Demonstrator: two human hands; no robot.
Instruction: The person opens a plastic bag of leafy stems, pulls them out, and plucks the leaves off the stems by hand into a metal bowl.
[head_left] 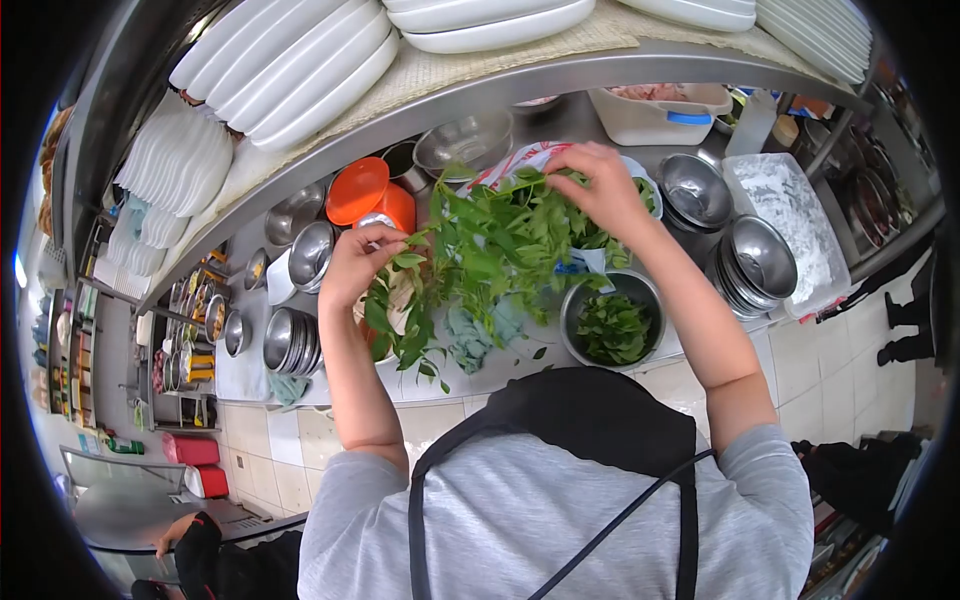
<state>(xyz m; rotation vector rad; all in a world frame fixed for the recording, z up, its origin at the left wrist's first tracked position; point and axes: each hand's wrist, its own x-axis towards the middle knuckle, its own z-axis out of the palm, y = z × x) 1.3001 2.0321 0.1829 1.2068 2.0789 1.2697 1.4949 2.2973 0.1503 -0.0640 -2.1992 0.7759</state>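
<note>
Stems [490, 235] with leaves span both hands above the counter [503, 368]. Left hand [355, 265]: thumb and fingers pinch the stems' left end. Right hand [605, 192]: thumb and fingers pinch the upper right end. Bowl [625, 285]: holds loose leaves [612, 332]; sits near the front edge, right of the cloth [470, 340]. Orange tub [358, 190]: behind the left hand.

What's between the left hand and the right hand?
In the head view, a spread of leafy green stems lies between the left hand and right hand.
</note>
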